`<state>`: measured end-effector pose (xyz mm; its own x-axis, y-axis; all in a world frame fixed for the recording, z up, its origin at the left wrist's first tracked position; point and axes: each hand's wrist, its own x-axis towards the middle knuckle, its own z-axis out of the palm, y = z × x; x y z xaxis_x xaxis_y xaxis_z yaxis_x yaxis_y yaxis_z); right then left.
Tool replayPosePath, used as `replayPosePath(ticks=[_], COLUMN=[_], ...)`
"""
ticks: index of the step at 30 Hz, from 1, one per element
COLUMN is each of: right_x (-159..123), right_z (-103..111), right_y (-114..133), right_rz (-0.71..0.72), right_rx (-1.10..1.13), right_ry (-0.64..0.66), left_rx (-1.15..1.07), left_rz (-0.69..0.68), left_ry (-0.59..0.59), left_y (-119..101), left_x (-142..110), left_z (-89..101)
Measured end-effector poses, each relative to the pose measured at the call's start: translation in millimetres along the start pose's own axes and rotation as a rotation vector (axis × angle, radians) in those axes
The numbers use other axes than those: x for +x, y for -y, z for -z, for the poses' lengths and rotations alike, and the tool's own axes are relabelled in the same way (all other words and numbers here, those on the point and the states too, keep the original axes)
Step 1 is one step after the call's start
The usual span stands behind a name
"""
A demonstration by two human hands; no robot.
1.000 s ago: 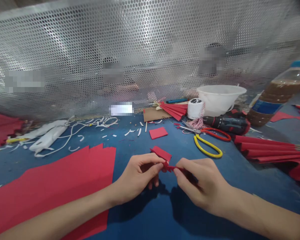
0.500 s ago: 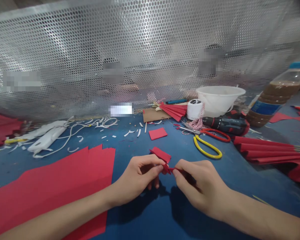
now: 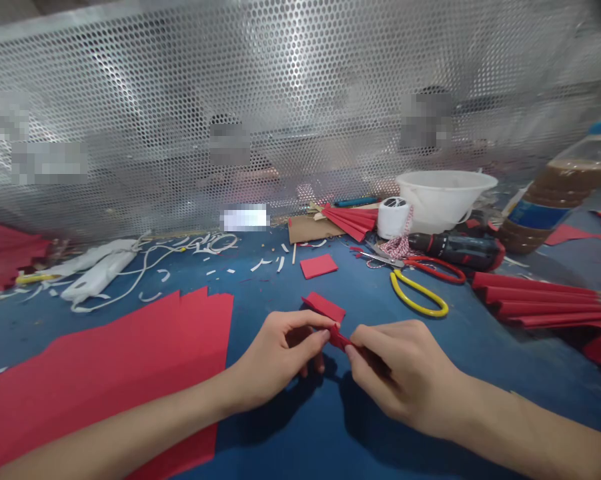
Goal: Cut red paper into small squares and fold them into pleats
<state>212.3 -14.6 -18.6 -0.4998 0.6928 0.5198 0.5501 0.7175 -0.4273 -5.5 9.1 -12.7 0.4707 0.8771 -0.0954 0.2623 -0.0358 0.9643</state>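
Together, the left hand (image 3: 280,357) and the right hand (image 3: 403,377) pinch a narrow folded strip of red paper (image 3: 341,339) just above a blue desk (image 3: 485,380). Both hands are nearly closed, their fingers curled in and thumbs pressed on the paper, and the strip lies between them near the middle of the view. A small red paper rectangle (image 3: 324,307) sits just beyond the fingertips; whether it joins the strip cannot be told.

For small folds like this, a good approach is to pinch close to the crease and press evenly with both thumbs, keeping the edges lined up so the paper doesn't buckle.

To the left lies a large red paper sheet (image 3: 105,360), under the left forearm. Ahead are a red paper square (image 3: 319,266), white plastic strips (image 3: 100,277) and scattered offcuts. To the right are yellow-handled scissors (image 3: 415,300), red-handled scissors (image 3: 437,269), a cordless drill (image 3: 453,250), a white bowl (image 3: 445,200), a spool of string (image 3: 394,218), a plastic bottle (image 3: 555,187) with brown liquid and a pleated red paper fan (image 3: 530,300). A perforated metal screen (image 3: 280,100) closes off the far side.
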Motion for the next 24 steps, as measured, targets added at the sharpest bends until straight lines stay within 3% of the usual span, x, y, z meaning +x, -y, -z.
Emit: replayPosePath(ticks=[3, 8, 12, 17, 21, 24], right_x=[0, 12, 25, 27, 24, 24], right_z=[1, 6, 11, 14, 15, 17], right_y=[-2, -25, -42, -39, -33, -34], right_rz=[-0.056, -0.281, -0.458, -0.416, -0.402, -0.361], right_rx=[0.023, 0.022, 0.184, 0.423, 0.515, 0.561], right_ry=[-0.004, -0.023, 0.065, 0.176, 0.324, 0.419], left_rx=[0.032, 0.13, 0.099, 0.403, 0.585, 0.629], left_rz=[-0.01, -0.012, -0.017, -0.143, -0.296, -0.336], left_ry=[-0.052, -0.191, -0.164, -0.017, -0.037, -0.037], left_y=[-1, -6, -7, -12, -12, -10], left_x=[1, 3, 4, 0, -1, 0], left_z=[-0.6, -0.6, -1.2, -5.5, -7.5, -7.0])
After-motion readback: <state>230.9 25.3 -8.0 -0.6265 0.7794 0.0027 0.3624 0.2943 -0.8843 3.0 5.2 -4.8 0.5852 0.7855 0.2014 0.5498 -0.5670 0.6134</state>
